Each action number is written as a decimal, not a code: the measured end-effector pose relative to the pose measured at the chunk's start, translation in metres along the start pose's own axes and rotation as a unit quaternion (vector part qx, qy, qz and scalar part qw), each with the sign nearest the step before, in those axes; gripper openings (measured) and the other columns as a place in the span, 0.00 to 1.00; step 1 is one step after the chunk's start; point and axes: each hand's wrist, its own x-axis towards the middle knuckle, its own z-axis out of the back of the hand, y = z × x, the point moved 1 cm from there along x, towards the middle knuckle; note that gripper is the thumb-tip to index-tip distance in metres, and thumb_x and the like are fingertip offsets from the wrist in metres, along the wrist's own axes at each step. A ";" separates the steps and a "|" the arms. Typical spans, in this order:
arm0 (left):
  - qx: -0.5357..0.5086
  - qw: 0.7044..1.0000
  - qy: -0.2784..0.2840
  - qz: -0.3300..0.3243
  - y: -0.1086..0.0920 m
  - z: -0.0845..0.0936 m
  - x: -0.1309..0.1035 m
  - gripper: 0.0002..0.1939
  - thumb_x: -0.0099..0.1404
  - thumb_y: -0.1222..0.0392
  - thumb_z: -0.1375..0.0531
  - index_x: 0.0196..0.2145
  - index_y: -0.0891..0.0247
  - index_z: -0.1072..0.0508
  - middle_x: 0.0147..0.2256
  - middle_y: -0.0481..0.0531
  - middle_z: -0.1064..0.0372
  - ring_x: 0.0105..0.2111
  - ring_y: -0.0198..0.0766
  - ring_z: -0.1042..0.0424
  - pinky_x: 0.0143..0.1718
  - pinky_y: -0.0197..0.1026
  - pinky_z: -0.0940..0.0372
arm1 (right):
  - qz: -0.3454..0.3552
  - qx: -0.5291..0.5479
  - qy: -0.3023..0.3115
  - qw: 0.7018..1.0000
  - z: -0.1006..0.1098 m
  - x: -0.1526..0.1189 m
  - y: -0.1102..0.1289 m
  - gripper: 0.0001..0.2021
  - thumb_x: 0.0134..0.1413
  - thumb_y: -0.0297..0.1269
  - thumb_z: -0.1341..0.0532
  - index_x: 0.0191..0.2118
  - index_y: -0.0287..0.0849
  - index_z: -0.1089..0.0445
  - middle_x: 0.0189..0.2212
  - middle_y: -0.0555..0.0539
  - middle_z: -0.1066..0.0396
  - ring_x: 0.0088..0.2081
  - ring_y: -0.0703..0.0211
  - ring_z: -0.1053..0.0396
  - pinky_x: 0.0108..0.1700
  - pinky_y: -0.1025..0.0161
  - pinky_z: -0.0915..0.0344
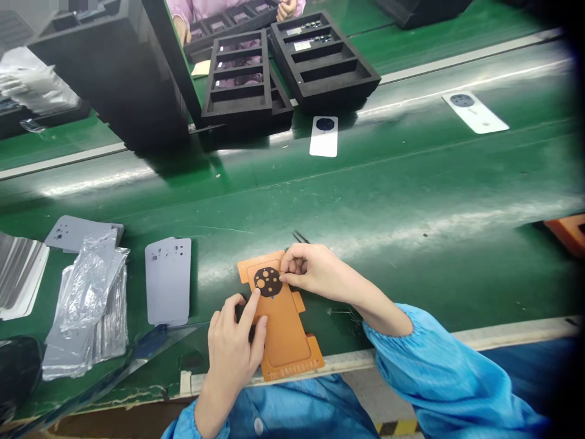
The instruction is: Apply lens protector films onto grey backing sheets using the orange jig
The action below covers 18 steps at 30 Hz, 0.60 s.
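Note:
An orange phone-shaped fixture (287, 332) lies on the green bench in front of me. In its upper part sits a black round camera-cover piece (275, 286) with several holes. My left hand (235, 335) rests over the fixture's left side, fingers apart, the index fingertip touching the piece's lower left edge. My right hand (313, 268) pinches at the right rim of the black piece, thumb and index finger together. Two thin dark tips, like tweezers (299, 236), stick out behind the right hand; whether they are held or lying there is hidden.
Grey phone-shaped sheets (168, 286) and plastic-wrapped stacks (86, 311) lie at left. White phone back panels (324, 143) (484, 119) lie farther off. Black trays (338, 79) and a tall black stack (123, 79) stand behind, near another person's hands (286, 9). An orange object (567, 233) is at right.

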 end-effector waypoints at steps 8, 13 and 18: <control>-0.046 0.998 0.008 0.029 0.002 -0.001 -0.001 0.21 0.75 0.57 0.46 0.63 0.59 0.33 0.48 0.58 0.33 0.37 0.41 0.30 0.38 0.43 0.36 | 0.027 -0.036 0.013 0.999 0.000 0.000 -0.002 0.07 0.50 0.23 0.37 0.29 0.43 0.28 0.31 0.50 0.29 0.31 0.62 0.30 0.34 0.64 0.34; -0.082 0.995 0.016 0.046 0.004 -0.001 -0.002 0.22 0.75 0.57 0.45 0.64 0.56 0.33 0.49 0.57 0.33 0.38 0.41 0.30 0.40 0.44 0.34 | 0.006 0.021 0.014 1.000 0.011 -0.009 0.014 0.03 0.54 0.28 0.37 0.32 0.44 0.28 0.31 0.49 0.26 0.31 0.59 0.29 0.36 0.61 0.31; -0.093 0.994 0.009 0.048 0.005 0.000 -0.003 0.23 0.74 0.58 0.45 0.65 0.55 0.33 0.48 0.57 0.33 0.38 0.42 0.29 0.39 0.45 0.32 | 0.038 0.168 -0.020 0.985 0.021 -0.057 0.045 0.16 0.56 0.49 0.32 0.48 0.50 0.25 0.36 0.44 0.22 0.38 0.49 0.24 0.40 0.54 0.28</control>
